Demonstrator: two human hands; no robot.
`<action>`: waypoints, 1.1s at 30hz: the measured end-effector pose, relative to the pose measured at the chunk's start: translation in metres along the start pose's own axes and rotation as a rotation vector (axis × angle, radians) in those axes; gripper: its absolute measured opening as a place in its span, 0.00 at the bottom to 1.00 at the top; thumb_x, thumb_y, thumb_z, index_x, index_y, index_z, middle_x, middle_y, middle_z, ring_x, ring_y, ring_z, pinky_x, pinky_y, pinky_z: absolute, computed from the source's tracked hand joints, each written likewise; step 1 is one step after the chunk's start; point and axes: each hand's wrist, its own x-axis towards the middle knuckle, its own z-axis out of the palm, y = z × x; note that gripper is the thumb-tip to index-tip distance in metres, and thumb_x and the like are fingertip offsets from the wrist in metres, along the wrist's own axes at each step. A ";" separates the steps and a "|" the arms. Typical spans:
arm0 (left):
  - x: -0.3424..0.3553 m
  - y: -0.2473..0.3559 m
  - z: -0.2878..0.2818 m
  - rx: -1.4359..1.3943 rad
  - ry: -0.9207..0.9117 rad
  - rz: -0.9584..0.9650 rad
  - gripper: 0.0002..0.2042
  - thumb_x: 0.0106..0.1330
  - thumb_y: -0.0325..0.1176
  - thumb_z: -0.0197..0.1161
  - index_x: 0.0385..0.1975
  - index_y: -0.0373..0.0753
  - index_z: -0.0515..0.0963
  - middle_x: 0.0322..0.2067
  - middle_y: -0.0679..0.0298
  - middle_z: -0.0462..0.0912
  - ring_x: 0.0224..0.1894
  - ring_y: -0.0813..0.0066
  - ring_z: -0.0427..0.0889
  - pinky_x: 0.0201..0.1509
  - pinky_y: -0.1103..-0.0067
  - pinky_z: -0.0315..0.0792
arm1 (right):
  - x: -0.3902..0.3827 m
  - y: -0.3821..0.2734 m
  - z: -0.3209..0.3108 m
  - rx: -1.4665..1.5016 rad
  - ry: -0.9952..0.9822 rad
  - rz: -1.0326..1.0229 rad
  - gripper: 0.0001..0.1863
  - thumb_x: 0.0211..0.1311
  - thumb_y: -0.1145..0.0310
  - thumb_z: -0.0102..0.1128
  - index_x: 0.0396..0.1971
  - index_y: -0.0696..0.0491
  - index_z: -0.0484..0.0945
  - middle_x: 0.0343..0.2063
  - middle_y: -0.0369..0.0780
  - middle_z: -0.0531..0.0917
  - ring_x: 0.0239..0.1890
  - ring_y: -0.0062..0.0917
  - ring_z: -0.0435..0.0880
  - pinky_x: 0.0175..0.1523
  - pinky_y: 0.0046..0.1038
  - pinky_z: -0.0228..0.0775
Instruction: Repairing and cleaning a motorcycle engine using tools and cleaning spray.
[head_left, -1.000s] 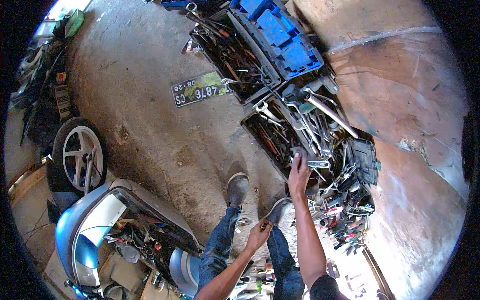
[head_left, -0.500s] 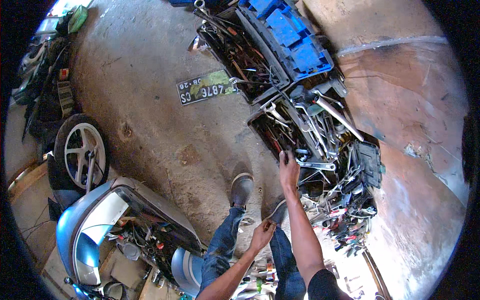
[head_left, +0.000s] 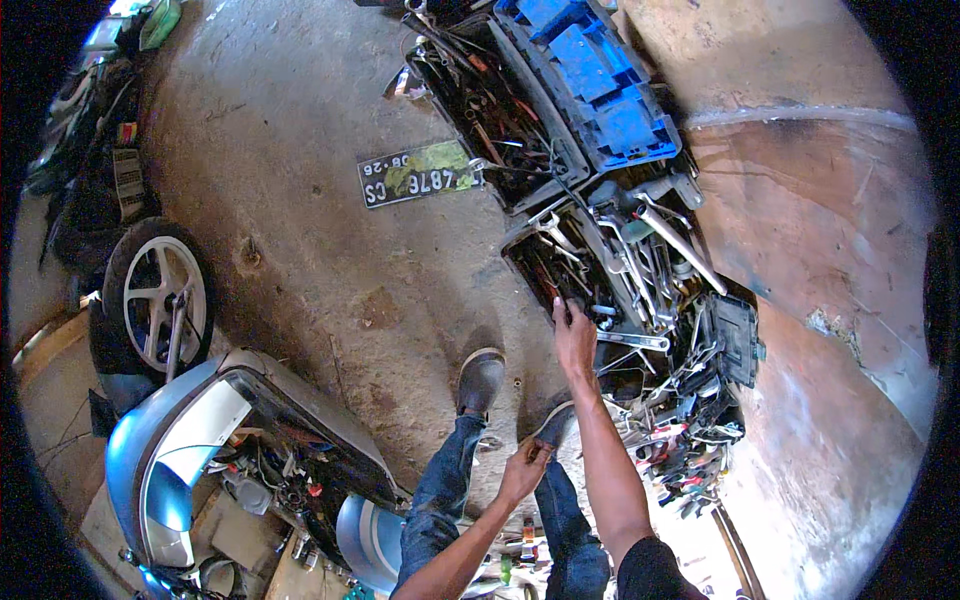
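Although the fingertips are small in view, we find the right hand (head_left: pixel 576 345) at the near end of the black tool tray (head_left: pixel 520 280), its fingers partly bent; we cannot tell whether they grip anything. A long silver wrench (head_left: pixel 632 341) lies at that same end of the tray, just right of the hand; whether it bears on the rim or on other tools is not determinable. The left hand (head_left: pixel 525 468) is well short of the tray, toward the wearer, fingers curled in; any small item inside is hidden.

We judge the wrench to be rigid steel, fairly heavy for its slimness and not fragile. An oily surface could make it slippery. We consider mid-shank the soundest hold, keeping fingers off the neighbouring metal.

We further note loose tools (head_left: pixel 690 400) heaped right of the tray, a blue organizer lid (head_left: pixel 600 90) beyond it, and a licence plate (head_left: pixel 420 173) to its far left.
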 end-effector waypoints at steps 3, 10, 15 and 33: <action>0.004 -0.006 0.000 -0.034 0.038 0.055 0.14 0.71 0.40 0.60 0.41 0.34 0.78 0.30 0.56 0.83 0.33 0.71 0.82 0.39 0.73 0.75 | 0.006 -0.005 0.006 0.016 -0.025 -0.016 0.24 0.72 0.51 0.48 0.45 0.57 0.82 0.34 0.55 0.84 0.38 0.53 0.83 0.44 0.47 0.73; -0.004 0.026 -0.002 -0.025 -0.006 -0.092 0.14 0.71 0.40 0.60 0.44 0.33 0.78 0.33 0.55 0.83 0.35 0.69 0.82 0.41 0.74 0.74 | 0.017 0.000 0.014 0.051 -0.062 -0.028 0.21 0.73 0.57 0.47 0.37 0.60 0.82 0.32 0.54 0.84 0.37 0.53 0.83 0.42 0.47 0.72; 0.001 0.014 -0.004 -0.026 0.024 -0.066 0.13 0.71 0.38 0.59 0.42 0.33 0.78 0.33 0.57 0.83 0.36 0.69 0.82 0.43 0.75 0.74 | 0.013 -0.021 0.012 0.109 -0.065 -0.090 0.18 0.74 0.60 0.47 0.38 0.59 0.80 0.34 0.53 0.85 0.40 0.49 0.84 0.43 0.43 0.73; -0.002 0.014 0.002 -0.143 0.099 -0.141 0.33 0.74 0.59 0.43 0.42 0.29 0.79 0.29 0.57 0.81 0.31 0.69 0.79 0.39 0.74 0.72 | -0.211 0.012 -0.058 0.211 -0.201 0.168 0.18 0.71 0.63 0.53 0.52 0.59 0.75 0.43 0.53 0.82 0.45 0.49 0.81 0.52 0.40 0.72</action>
